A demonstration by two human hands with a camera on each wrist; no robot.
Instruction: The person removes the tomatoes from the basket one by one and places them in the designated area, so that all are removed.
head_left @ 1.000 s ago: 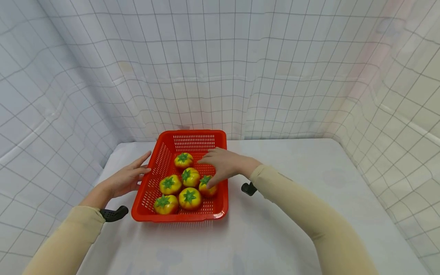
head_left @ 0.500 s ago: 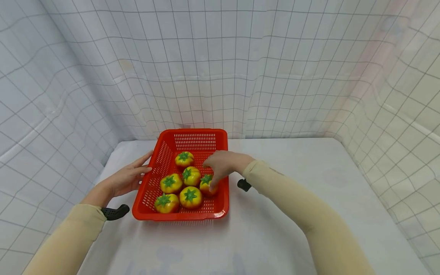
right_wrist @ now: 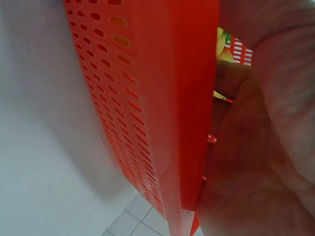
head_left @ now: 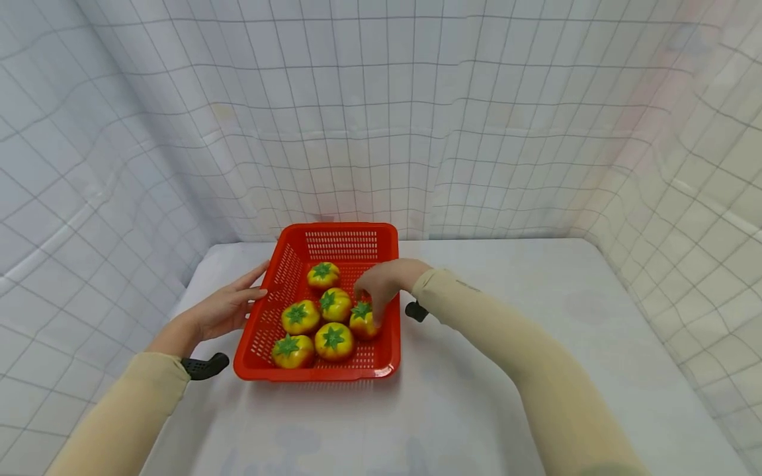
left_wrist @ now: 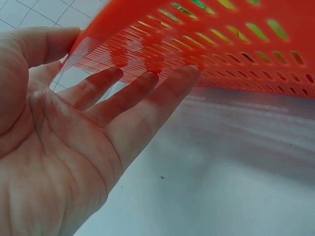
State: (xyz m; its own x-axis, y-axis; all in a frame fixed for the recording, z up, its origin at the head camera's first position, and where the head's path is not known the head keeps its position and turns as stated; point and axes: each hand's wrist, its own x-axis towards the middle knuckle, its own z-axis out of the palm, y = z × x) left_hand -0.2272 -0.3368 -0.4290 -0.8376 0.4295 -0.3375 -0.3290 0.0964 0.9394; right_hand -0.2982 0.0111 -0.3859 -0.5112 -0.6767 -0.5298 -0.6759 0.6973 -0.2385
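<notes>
Several yellow-and-red tomatoes with green star-shaped tops, one of them (head_left: 335,341) at the front, lie in a red slotted plastic basket (head_left: 315,374). My right hand (head_left: 389,281) reaches over the basket's right rim to the rightmost tomato (head_left: 360,324). Its thumb lies along that tomato's right side, and its fingers bend down at the far side; the right wrist view hides the fingertips behind the rim. My left hand (left_wrist: 54,128) rests at the basket's left side. Its nearly straight fingers touch the outer wall from below, with the thumb at the rim.
The basket stands on a white-covered table (head_left: 506,317), toward its left and back. Grid-patterned white curtain (head_left: 369,119) hangs behind and on both sides. A black wrist mount (head_left: 205,367) sits under the left forearm, another (head_left: 416,311) under the right.
My right hand has come down closer to the rightmost tomato, its fingers drawing in toward the thumb. The left hand stays at the basket's side. The head view shifts slightly.
</notes>
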